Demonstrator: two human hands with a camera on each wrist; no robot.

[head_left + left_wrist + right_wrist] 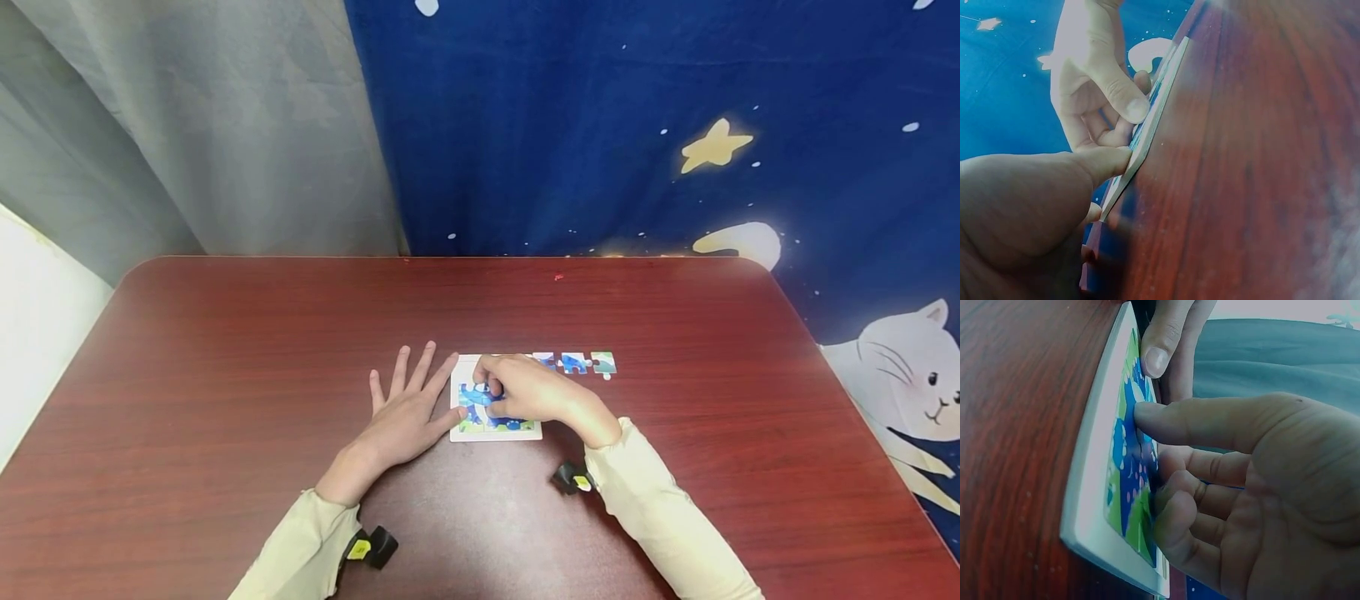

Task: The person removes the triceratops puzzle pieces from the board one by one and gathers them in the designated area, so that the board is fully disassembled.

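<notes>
A small jigsaw puzzle with a white tray frame (pixel 495 437) lies flat on the table, its picture blue and green. My left hand (pixel 405 423) is spread beside it, the thumb resting on the frame's left edge and the index fingertip at its upper left corner. Over the puzzle is my right hand (pixel 528 390), with thumb and curled fingers down on the picture. In the right wrist view the fingers of that hand (pixel 1210 481) pinch a blue puzzle piece (pixel 1137 440) at the picture's surface; the fingers partly hide it.
Loose puzzle pieces (pixel 573 362) lie in a row right of the tray's upper edge, one partly behind the right hand. The brown table (pixel 225 400) runs back to a grey curtain (pixel 285 125) and a blue curtain (pixel 540 125). A tiny red scrap (pixel 558 277) lies near the far edge.
</notes>
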